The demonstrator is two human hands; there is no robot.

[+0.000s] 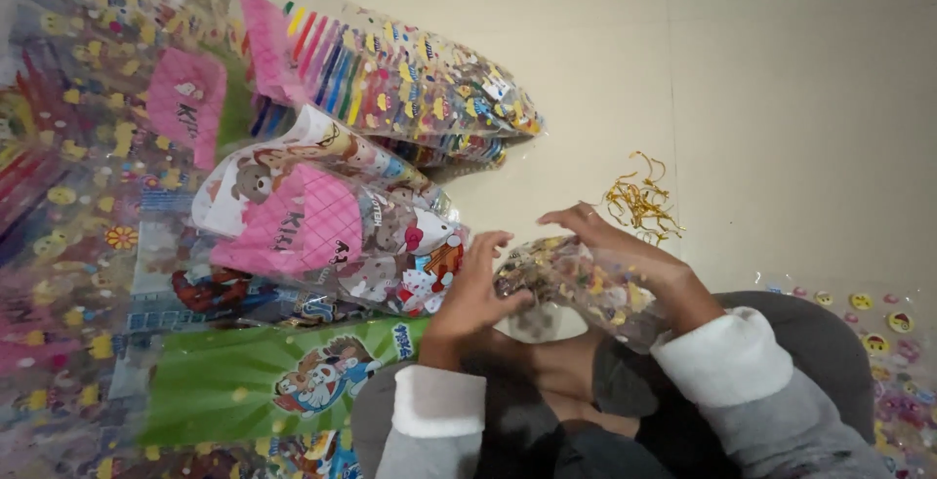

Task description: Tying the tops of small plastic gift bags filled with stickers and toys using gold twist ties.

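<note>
My left hand [474, 296] and my right hand [625, 253] both grip a clear plastic bag [576, 284] printed with small colourful shapes, held just above my lap. The left fingers pinch its left end; the right hand covers its top right side. A bundle of gold twist ties [639, 201] lies on the floor just beyond my right hand. To the left of my left hand lies a bag with cartoon animals and a pink card [322, 225].
Heaps of printed gift bags [410, 79] cover the floor at the left and far side. A green cartoon bag [264, 377] lies near my left knee. A smiley-face sheet [883, 328] lies at the right. Pale tiled floor [781, 99] stretches to the right.
</note>
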